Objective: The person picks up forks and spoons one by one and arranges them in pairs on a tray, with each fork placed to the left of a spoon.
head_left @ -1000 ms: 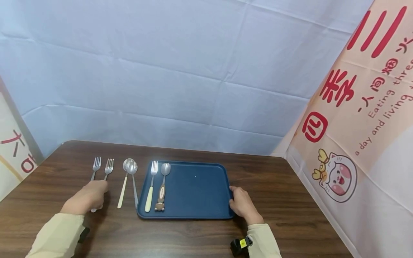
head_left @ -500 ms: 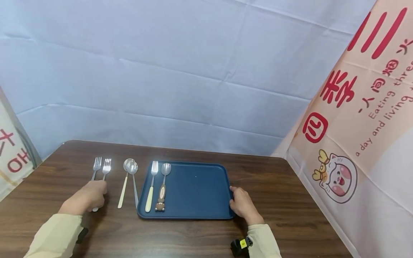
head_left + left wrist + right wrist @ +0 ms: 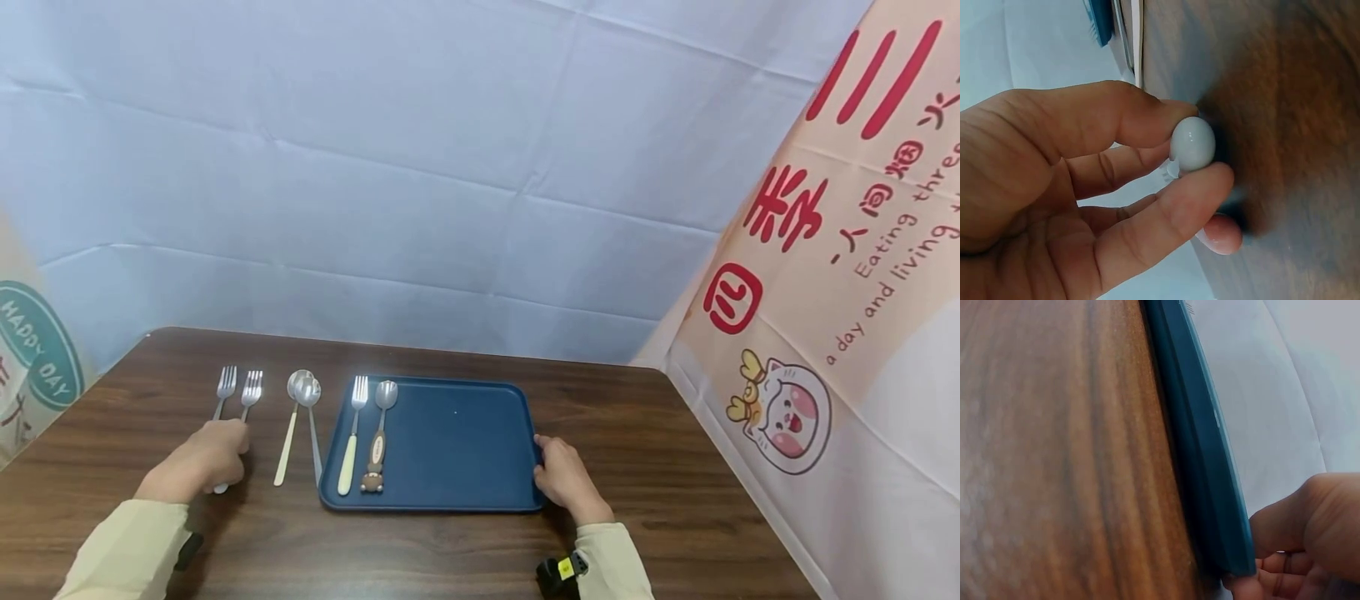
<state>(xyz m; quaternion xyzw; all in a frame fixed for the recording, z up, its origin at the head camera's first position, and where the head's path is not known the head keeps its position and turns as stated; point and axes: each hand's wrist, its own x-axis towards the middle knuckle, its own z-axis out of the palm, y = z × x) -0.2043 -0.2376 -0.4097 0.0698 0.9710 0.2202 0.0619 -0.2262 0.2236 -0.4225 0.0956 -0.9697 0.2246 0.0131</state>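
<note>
Two forks [image 3: 252, 388] beyond the left fingers [image 3: 1169, 222], those in a close pinch on one's white handle [image 3: 1193, 145]; two spoons [image 3: 307, 391] rightward; right fingers [image 3: 1279, 528] curled close around the blue tray [image 3: 457, 450], with a cream-handled fork [image 3: 348, 458] and bear-handled spoon [image 3: 377, 450] leftward on it.

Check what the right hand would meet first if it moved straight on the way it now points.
The blue tray, at once: the right hand holds its right edge, with no gap visible between them.
</note>
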